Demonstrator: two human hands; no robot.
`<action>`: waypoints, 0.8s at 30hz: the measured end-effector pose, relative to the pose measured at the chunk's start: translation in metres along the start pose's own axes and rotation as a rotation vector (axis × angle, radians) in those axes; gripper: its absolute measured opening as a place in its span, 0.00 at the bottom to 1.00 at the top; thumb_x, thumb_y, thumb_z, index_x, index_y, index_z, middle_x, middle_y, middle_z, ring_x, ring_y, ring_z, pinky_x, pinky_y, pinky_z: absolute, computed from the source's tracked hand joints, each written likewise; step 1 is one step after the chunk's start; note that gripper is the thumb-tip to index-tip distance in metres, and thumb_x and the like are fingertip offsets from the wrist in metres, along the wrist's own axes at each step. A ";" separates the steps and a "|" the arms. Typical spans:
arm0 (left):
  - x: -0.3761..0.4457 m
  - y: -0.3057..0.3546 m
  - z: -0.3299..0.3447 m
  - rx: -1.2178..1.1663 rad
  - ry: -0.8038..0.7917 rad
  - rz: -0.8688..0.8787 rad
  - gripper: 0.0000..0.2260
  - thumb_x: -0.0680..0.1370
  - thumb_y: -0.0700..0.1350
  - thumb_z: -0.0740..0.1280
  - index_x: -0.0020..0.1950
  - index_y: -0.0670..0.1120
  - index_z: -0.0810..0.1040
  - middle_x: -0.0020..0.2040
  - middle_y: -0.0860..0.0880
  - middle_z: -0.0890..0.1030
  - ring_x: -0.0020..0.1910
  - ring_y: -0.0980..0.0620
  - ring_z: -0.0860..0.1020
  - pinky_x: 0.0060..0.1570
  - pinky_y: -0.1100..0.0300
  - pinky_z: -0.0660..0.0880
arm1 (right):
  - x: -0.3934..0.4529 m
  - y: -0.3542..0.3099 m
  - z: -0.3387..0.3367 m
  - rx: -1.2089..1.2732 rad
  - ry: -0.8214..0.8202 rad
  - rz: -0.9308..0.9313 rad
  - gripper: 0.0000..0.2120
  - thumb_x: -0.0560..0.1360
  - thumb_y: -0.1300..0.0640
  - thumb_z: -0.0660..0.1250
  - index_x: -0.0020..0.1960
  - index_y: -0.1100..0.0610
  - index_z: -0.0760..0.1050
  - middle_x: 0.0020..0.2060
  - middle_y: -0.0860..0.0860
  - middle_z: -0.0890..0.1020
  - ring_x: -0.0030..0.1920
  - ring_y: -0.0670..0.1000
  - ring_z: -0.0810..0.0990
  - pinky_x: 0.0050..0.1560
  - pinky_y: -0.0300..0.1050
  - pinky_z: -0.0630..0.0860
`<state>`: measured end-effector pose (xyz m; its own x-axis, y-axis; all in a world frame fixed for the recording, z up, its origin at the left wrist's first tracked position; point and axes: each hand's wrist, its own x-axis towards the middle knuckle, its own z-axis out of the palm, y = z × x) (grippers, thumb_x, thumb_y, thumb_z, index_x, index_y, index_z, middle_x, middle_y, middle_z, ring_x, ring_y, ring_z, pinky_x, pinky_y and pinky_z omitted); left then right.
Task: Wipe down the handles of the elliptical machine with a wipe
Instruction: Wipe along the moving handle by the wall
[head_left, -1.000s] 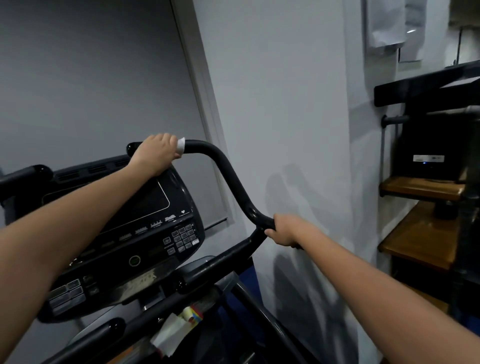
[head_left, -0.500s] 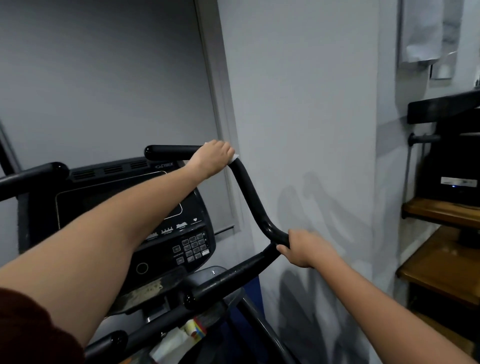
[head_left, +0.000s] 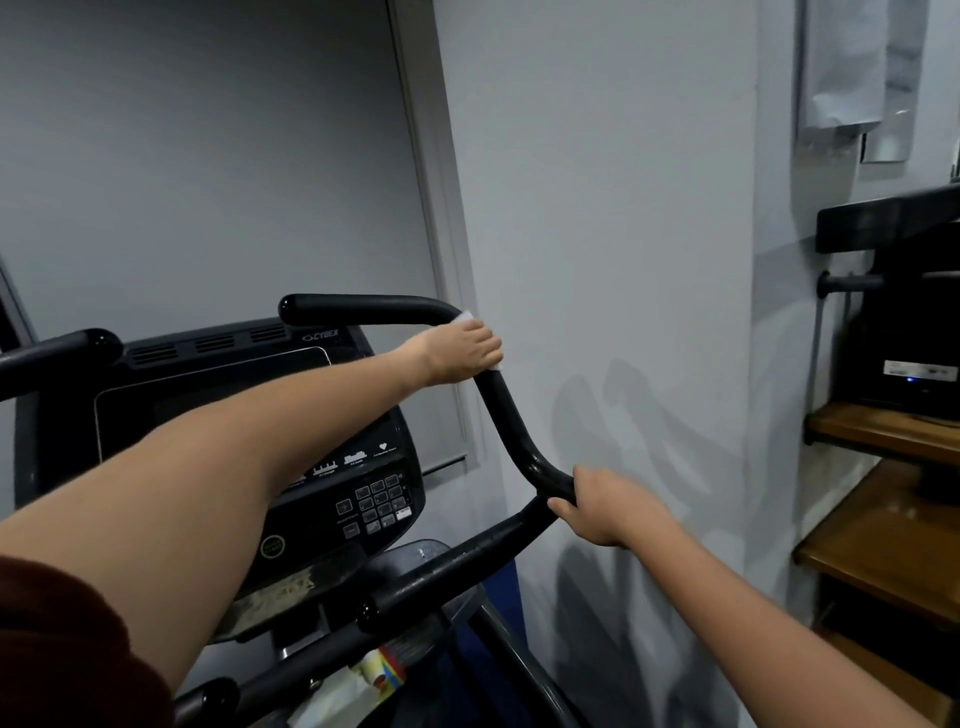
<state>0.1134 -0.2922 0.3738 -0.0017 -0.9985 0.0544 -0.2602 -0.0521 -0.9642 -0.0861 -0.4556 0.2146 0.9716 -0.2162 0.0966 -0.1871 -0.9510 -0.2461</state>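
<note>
Two bare arms reach forward. Nearer, right hand grips the lower bend of the black handle, fingers curled round the bar. Farther up the same handle, left hand wraps the bar just past its upper bend, white wipe pinned under the palm, edges peeking out above and below the fingers. Console sits left of handle, beneath left forearm. Wooden shelf far right.
</note>
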 end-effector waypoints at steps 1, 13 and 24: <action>0.002 0.008 -0.001 -0.027 0.025 0.022 0.16 0.77 0.40 0.50 0.42 0.43 0.78 0.38 0.47 0.79 0.37 0.46 0.78 0.43 0.55 0.77 | -0.001 0.000 -0.001 0.002 0.000 0.001 0.20 0.80 0.40 0.58 0.58 0.57 0.69 0.51 0.54 0.79 0.43 0.55 0.75 0.43 0.48 0.72; 0.013 0.093 0.000 -0.249 0.039 0.165 0.16 0.83 0.53 0.55 0.53 0.43 0.75 0.47 0.47 0.77 0.47 0.46 0.76 0.57 0.53 0.72 | -0.006 -0.003 -0.003 0.023 -0.007 0.020 0.20 0.80 0.40 0.58 0.59 0.56 0.69 0.52 0.54 0.79 0.43 0.54 0.74 0.44 0.48 0.72; -0.011 -0.021 -0.017 -0.315 -0.067 -0.457 0.25 0.83 0.61 0.44 0.48 0.47 0.75 0.45 0.48 0.78 0.46 0.46 0.77 0.52 0.51 0.72 | -0.005 -0.001 -0.005 0.014 -0.018 0.006 0.21 0.80 0.39 0.57 0.59 0.56 0.69 0.54 0.55 0.78 0.44 0.56 0.73 0.45 0.48 0.72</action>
<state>0.1024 -0.2798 0.3981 0.2379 -0.8750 0.4217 -0.4956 -0.4827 -0.7221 -0.0911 -0.4551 0.2195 0.9729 -0.2177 0.0780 -0.1910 -0.9466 -0.2598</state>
